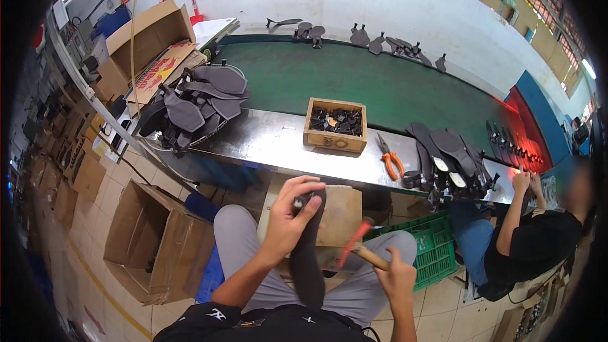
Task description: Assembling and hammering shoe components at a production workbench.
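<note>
My left hand (292, 216) is wrapped round a dark grey shoe sole (310, 266), gripping it near its upper end, and a small dark piece shows at the fingers. The sole hangs lengthwise toward my lap. My right hand (399, 275) grips the wooden handle of a hammer (372, 257), whose red head points left toward the sole but stays apart from it. Below and beyond the sole, a pale brown work block (340, 215) stands between my knees.
A wooden box (335, 142) of small black pieces and orange-handled pliers (391, 163) lie on the metal ledge. Soles are heaped at left (193, 104) and right (451, 149). Beyond runs a green conveyor belt (354, 76). Around me: a cardboard box (158, 247), green crate (427, 247) and co-worker (538, 240).
</note>
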### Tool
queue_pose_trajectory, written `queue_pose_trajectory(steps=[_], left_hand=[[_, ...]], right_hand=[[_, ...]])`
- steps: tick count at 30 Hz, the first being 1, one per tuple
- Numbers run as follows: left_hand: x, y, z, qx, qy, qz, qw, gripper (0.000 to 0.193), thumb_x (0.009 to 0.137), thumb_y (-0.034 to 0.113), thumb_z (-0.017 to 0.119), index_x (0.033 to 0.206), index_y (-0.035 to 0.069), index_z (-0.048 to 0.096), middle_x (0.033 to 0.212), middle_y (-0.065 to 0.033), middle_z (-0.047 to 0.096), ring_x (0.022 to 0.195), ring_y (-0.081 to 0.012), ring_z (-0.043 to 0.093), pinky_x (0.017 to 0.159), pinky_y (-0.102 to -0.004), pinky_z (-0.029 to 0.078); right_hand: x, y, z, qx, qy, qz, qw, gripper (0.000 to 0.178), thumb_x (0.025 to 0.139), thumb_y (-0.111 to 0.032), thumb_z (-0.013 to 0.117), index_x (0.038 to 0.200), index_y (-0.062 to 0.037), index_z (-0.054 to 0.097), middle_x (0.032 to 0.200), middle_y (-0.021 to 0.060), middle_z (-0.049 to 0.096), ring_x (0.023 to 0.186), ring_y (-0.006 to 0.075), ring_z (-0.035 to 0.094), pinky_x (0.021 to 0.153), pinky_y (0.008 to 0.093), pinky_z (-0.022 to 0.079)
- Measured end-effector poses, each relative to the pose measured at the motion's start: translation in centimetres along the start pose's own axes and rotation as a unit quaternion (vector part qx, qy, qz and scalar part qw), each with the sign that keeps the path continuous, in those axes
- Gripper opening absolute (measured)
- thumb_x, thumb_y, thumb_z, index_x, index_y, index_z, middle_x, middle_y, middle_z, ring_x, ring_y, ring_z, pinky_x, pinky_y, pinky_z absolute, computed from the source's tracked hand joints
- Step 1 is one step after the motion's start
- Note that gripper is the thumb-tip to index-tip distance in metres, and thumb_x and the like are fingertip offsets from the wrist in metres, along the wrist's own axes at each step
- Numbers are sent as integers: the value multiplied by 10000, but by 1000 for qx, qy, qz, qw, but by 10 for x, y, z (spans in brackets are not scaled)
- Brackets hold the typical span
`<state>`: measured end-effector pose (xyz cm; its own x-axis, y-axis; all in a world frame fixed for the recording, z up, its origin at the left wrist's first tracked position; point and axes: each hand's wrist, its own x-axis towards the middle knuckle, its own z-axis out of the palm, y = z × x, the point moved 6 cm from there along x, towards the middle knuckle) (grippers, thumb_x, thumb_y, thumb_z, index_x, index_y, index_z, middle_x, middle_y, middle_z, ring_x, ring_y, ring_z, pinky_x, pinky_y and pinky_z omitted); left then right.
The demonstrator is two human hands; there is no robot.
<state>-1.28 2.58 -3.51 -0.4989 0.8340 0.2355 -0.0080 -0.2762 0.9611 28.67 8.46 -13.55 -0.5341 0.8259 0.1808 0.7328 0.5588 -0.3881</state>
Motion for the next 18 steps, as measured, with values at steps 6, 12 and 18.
queue_pose_trajectory(steps=[6,12,18], left_hand=[[43,-76,16,312,1,106,944,426,989,307,651,1295,12,616,1333,-195,593,1237,-333,577,1081,-412,416],[163,-105,8,334,8,166,928,258,954,175,663,1143,2,689,1143,-177,690,1088,-320,661,935,-408,509],[290,-164,36,531,-126,82,834,189,873,93,697,1021,-17,734,1086,-223,693,1053,-393,664,900,-449,535]], right_hand=[[-104,68,3,298,170,228,911,157,925,-164,730,993,-26,700,613,17,579,473,184,524,486,299,403],[-147,73,28,374,204,326,844,200,1017,-219,642,1037,-25,687,571,-30,475,417,66,388,383,264,298],[-107,63,32,464,144,309,818,239,1019,-200,630,952,29,648,520,-36,448,380,47,373,382,248,266]])
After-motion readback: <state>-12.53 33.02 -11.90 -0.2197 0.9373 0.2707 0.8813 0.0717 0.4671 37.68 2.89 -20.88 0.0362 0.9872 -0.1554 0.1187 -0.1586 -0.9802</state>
